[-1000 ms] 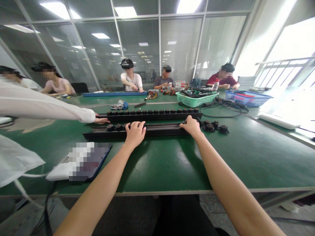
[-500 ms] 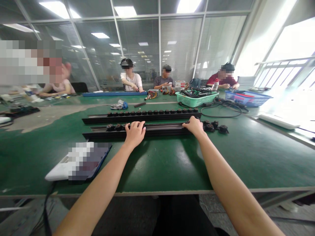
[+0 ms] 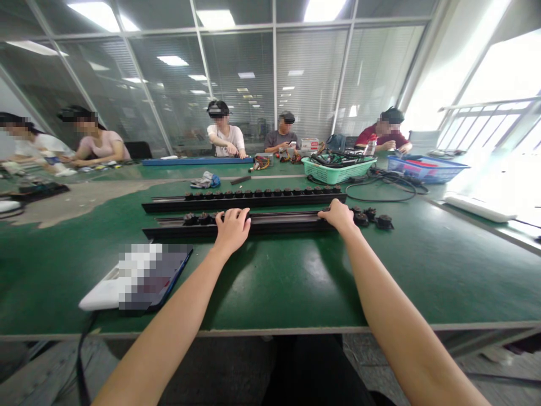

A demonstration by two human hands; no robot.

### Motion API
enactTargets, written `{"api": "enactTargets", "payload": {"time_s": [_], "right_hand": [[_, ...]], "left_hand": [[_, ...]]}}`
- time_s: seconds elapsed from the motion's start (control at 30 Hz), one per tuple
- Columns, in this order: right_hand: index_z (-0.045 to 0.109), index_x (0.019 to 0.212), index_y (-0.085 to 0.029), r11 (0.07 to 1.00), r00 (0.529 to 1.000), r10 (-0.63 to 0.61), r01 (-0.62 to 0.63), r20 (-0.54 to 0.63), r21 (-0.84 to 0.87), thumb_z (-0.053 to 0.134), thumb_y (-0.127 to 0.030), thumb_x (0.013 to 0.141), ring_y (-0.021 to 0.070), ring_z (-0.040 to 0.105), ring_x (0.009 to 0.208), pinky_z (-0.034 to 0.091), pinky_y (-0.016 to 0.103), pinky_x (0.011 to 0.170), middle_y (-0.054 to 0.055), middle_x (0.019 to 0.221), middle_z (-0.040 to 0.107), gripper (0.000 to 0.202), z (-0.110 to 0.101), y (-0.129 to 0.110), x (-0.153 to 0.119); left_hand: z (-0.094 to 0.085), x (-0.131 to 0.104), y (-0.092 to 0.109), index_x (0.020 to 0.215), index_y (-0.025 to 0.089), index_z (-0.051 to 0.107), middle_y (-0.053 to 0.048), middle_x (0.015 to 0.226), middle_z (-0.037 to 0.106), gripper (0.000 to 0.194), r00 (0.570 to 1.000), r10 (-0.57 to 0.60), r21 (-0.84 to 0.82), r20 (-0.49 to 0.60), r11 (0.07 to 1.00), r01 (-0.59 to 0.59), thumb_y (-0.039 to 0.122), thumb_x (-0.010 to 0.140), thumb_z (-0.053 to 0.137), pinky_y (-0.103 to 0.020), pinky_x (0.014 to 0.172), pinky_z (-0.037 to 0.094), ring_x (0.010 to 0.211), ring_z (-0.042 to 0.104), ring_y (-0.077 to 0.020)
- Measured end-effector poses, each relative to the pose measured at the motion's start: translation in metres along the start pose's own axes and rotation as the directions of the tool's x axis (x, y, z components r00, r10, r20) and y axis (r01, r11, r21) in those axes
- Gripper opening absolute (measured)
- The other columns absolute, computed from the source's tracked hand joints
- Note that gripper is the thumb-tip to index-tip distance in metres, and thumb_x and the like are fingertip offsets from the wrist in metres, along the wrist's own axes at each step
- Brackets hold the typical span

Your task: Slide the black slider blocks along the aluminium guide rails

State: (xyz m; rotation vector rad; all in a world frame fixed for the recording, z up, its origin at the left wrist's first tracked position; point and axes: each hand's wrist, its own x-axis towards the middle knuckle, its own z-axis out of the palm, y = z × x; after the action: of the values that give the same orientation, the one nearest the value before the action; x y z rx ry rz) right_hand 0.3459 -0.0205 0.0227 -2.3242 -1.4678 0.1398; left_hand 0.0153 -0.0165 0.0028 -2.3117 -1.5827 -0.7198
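A long black rail [image 3: 287,226] lies across the green table in front of me, with a metallic channel along its top. My left hand [image 3: 231,230] is closed over the rail left of its middle, right beside a few black round parts [image 3: 198,219] set in the channel. At the rail's right end my right hand [image 3: 341,216] is curled with fingertips together on what looks like a small dark part, mostly hidden by the fingers. Several loose black round parts [image 3: 384,221] lie just right of that hand. Behind lies a second black rail [image 3: 245,201], carrying a row of such parts.
A phone-like device [image 3: 169,276] with a white piece lies at the left front. Further back are a grey-blue cloth [image 3: 206,180], a green basket [image 3: 336,172] of cables, a blue basket [image 3: 426,169] and a black cable [image 3: 380,198]. Several people sit across the table.
My right hand has shifted slightly right along the rail; my left hand stays in place. At far left, a blurred shape near the camera has gone, and two seated people now show there.
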Motion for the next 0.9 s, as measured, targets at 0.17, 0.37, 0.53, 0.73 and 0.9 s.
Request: {"api": "enactTargets", "payload": {"time_s": [0.17,0.37,0.53,0.73,0.9], "right_hand": [[0.056,0.120,-0.016,1.000,1.000,-0.001,0.001,0.004,-0.010,0.065,-0.042,0.091,0.0323,0.065,0.119,0.045,0.044,0.099,0.018,0.121,0.071,0.040,-0.0006,0.0013,0.0010],[0.057,0.122,-0.017,0.991,0.998,-0.060,0.061,0.006,-0.121,0.061,-0.041,0.093,0.0338,0.065,0.120,0.044,0.045,0.099,0.017,0.119,0.072,0.037,-0.0030,0.0012,0.0011],[0.057,0.122,-0.019,0.998,1.000,0.005,-0.004,0.014,-0.068,0.063,-0.042,0.092,0.0329,0.065,0.120,0.045,0.045,0.099,0.017,0.122,0.071,0.038,-0.0029,-0.0008,0.0006],[0.057,0.122,-0.018,0.998,0.998,0.059,-0.058,0.006,-0.032,0.064,-0.042,0.092,0.0324,0.064,0.120,0.043,0.047,0.102,0.017,0.122,0.070,0.039,-0.0032,-0.0017,-0.0012],[0.057,0.125,-0.018,0.995,0.996,0.090,-0.089,0.014,-0.042,0.063,-0.040,0.092,0.0348,0.062,0.124,0.043,0.047,0.101,0.018,0.124,0.069,0.040,-0.0063,0.0013,-0.0011]], "left_hand": [[0.0017,0.0000,-0.0012,0.138,0.022,0.060,-0.015,0.132,0.065,0.041,1.000,0.010,0.005,-0.011,1.000,-0.009,0.029,0.103,0.039,-0.057,0.115,0.028,0.132,0.051,-0.0312],[0.0022,0.0003,-0.0014,0.138,0.021,0.060,-0.015,0.132,0.065,0.041,1.000,0.011,0.006,-0.015,1.000,-0.011,0.029,0.103,0.039,-0.057,0.115,0.028,0.132,0.051,-0.0311],[0.0020,0.0006,-0.0014,0.138,0.022,0.060,-0.015,0.132,0.065,0.041,1.000,0.007,0.006,-0.013,1.000,-0.007,0.029,0.103,0.040,-0.057,0.115,0.028,0.131,0.051,-0.0311],[0.0028,0.0000,-0.0021,0.137,0.022,0.060,-0.015,0.131,0.066,0.041,1.000,0.004,0.007,-0.021,1.000,-0.004,0.030,0.103,0.040,-0.057,0.115,0.028,0.130,0.052,-0.0314],[0.0031,-0.0002,-0.0028,0.138,0.023,0.061,-0.015,0.131,0.065,0.041,1.000,0.005,-0.002,-0.024,1.000,-0.005,0.030,0.103,0.040,-0.057,0.115,0.028,0.131,0.052,-0.0314]]}}
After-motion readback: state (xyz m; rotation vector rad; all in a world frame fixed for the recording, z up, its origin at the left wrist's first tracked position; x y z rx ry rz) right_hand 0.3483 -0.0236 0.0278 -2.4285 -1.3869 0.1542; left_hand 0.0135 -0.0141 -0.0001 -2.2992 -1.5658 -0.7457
